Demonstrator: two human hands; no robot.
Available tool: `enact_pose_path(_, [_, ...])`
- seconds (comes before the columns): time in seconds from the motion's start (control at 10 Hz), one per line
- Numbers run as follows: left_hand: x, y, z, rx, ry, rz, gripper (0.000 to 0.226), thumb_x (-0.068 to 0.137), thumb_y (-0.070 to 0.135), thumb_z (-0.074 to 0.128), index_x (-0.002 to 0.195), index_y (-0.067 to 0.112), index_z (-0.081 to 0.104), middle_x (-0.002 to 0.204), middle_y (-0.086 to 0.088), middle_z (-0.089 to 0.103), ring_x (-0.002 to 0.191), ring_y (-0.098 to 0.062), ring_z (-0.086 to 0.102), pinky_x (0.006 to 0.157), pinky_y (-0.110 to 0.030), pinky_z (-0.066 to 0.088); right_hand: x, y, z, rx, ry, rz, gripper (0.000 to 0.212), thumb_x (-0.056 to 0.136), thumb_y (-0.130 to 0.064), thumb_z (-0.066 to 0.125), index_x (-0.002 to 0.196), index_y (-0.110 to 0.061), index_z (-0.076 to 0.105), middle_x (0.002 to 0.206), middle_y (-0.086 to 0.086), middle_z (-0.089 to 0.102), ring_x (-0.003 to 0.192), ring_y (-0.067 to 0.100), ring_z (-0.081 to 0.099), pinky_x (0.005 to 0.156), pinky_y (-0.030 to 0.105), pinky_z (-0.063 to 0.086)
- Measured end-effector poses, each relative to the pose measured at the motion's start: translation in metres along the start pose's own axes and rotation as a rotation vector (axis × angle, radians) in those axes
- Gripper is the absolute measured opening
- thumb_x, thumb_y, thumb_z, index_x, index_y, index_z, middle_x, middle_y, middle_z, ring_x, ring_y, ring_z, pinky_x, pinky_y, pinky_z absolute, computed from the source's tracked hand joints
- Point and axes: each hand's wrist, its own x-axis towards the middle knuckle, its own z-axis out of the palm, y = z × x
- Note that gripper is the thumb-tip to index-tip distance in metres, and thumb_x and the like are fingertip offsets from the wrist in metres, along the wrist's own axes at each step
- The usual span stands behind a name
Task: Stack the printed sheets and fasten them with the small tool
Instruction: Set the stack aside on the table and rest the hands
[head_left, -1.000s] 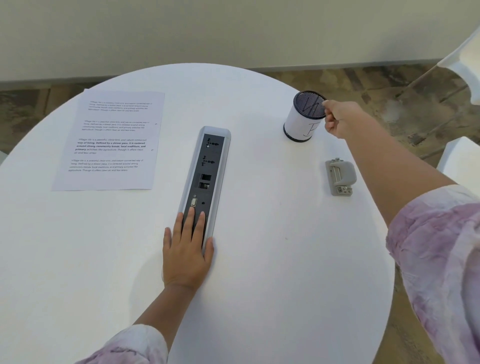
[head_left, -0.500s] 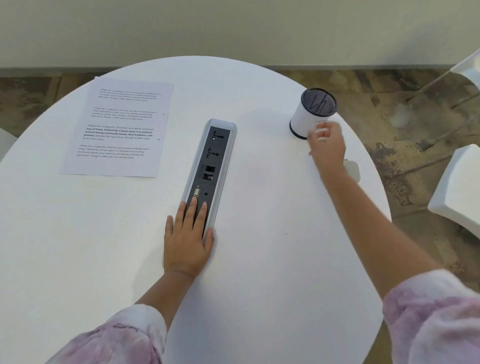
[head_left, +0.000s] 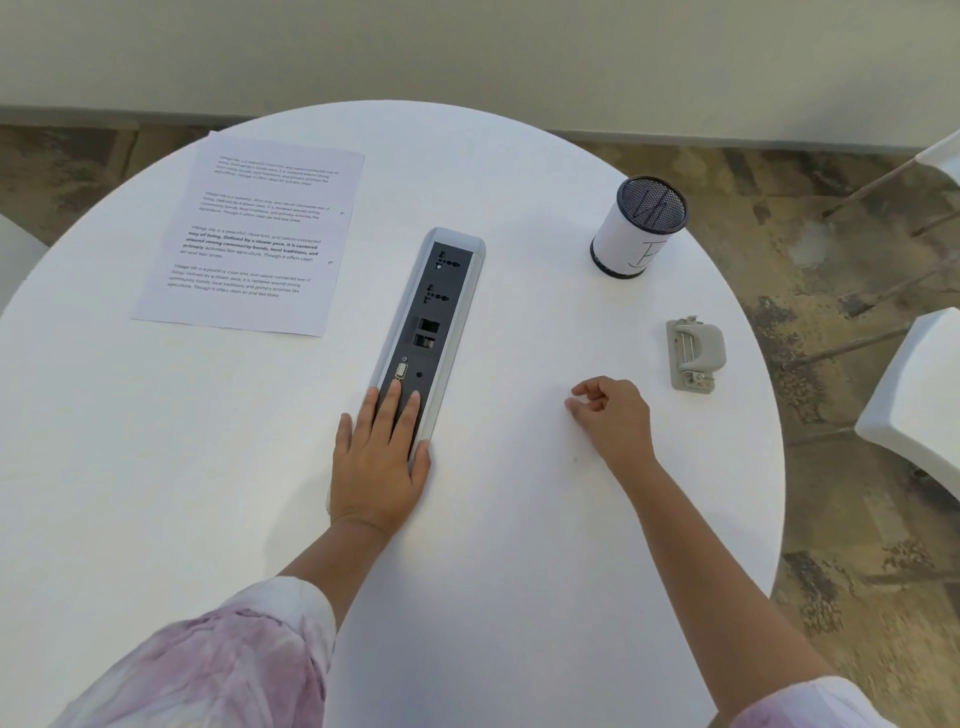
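With the right hand (head_left: 613, 415) withdrawn from the mesh cup (head_left: 640, 226), loosely curled and empty, the left hand (head_left: 382, 452) is kept flat on the socket strip (head_left: 441, 291); sheets (head_left: 254, 234) and small tool (head_left: 695, 352) are left untouched near the tabletop's (head_left: 545, 519) far-left and right edges.

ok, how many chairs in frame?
3, all partly cut off: one white chair at the right edge beside the table, another at the upper right corner, a third at the left edge.

Sheets (head_left: 249, 234) left, punch (head_left: 695, 352) right
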Motion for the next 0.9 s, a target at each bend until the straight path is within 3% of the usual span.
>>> enact_pose_path(0.1, [0.0, -0.001, 0.001, 0.0, -0.004, -0.004, 0.059, 0.089, 0.041, 0.021, 0.141, 0.018, 0.037, 0.15, -0.006, 0.035, 0.141, -0.027, 0.027, 0.111, -0.05, 0.023, -0.002, -0.002, 0.002, -0.011, 0.028, -0.022, 0.009, 0.081, -0.017, 0.068, 0.09, -0.015, 0.067, 0.093, 0.003, 0.051, 0.068, -0.001, 0.05, 0.069, 0.015, 0.037])
enact_pose_path(0.4, [0.0, 0.0, 0.001, 0.0, -0.004, -0.003, 0.059, 0.09, 0.041, 0.02, 0.141, 0.018, 0.038, 0.15, -0.006, 0.035, 0.141, -0.026, 0.027, 0.111, -0.05, 0.023, -0.004, -0.006, 0.006, -0.187, 0.066, -0.091, 0.011, 0.086, -0.019, 0.062, 0.092, -0.011, 0.067, 0.094, 0.007, 0.055, 0.079, 0.016, 0.054, 0.073, 0.024, 0.039])
enact_pose_path(0.6, [0.0, 0.0, 0.001, 0.0, -0.011, -0.004, 0.059, 0.09, 0.042, 0.019, 0.142, 0.019, 0.036, 0.15, -0.005, 0.034, 0.141, -0.026, 0.025, 0.112, -0.049, 0.021, -0.004, -0.014, 0.003, -0.402, 0.036, -0.196, 0.014, 0.091, -0.014, 0.052, 0.089, -0.005, 0.063, 0.094, 0.01, 0.055, 0.077, 0.027, 0.057, 0.065, 0.029, 0.039])
enact_pose_path(0.9, [-0.001, 0.001, -0.003, -0.001, 0.001, 0.001, 0.057, 0.09, 0.039, 0.023, 0.139, 0.017, 0.041, 0.147, -0.007, 0.04, 0.138, -0.028, 0.032, 0.109, -0.051, 0.026, 0.003, -0.028, 0.002, -0.565, -0.061, -0.169, 0.019, 0.093, -0.006, 0.041, 0.098, 0.002, 0.058, 0.107, 0.016, 0.051, 0.089, 0.033, 0.056, 0.073, 0.037, 0.045])
